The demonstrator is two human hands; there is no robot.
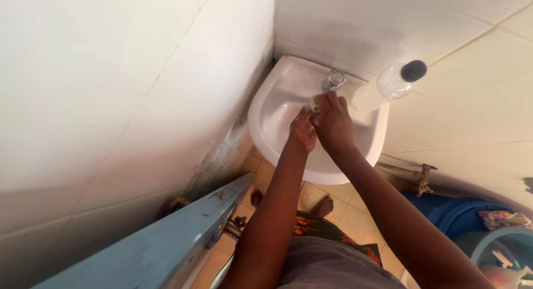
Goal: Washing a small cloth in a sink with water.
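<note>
Both my hands are together over the bowl of a white wall-mounted basin [266, 128]. My right hand [333, 122] lies on top, its fingers closed around a small pale lump, perhaps soap or a sponge [312, 103], just under the chrome tap [334, 80]. My left hand [303, 131] is pressed against the right one from below, wet and curled. Whether the left hand also grips the lump is hidden.
A clear plastic bottle with a dark cap [395, 82] stands on the basin's right rim. White tiled walls close in on both sides. A blue door edge [166, 239] is at lower left. Blue buckets [472, 222] and a wall tap [423, 177] are at lower right.
</note>
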